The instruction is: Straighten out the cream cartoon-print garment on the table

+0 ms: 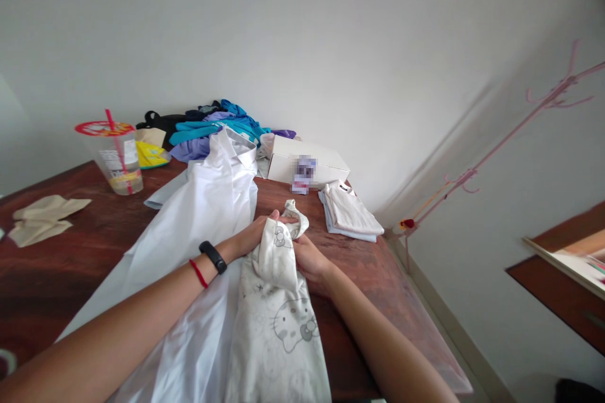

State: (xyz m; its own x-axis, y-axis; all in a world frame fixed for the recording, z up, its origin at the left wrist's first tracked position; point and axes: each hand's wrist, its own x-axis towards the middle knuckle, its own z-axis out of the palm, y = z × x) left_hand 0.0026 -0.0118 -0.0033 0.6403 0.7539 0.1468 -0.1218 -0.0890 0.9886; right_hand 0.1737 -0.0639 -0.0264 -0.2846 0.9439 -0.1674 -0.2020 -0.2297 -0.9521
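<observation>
Where the dark wooden table [70, 252] fills the lower left of the view, a white collared shirt [208, 214] lies spread along it, its collar toward the far wall and its tail running off toward the viewer. Overlapping the shirt's right edge is a cream garment printed with a cartoon cat [278, 321], which lies lengthwise on the table between the two forearms, its upper end bunched and lifted. The left hand [253, 236], with a black band and a red cord at the wrist, has its fingers closed on the left side of that bunched upper end; the right hand [309, 261] grips the same end from the right, fingers curled into the cloth and partly hidden by it. Behind the shirt collar, a heap of blue, purple and black clothes [212, 129] rests against the wall. Just right of the heap stands a white cardboard box [307, 160] with a blurred label. Near the box, toward the table's right edge, sits a folded pale garment stack [350, 211]. At the far left corner stands a clear plastic cup with a red lid and straw [116, 160], a yellow item [151, 154] just beside it. A beige cloth [42, 217] lies crumpled at the left edge, well apart from the hands.
</observation>
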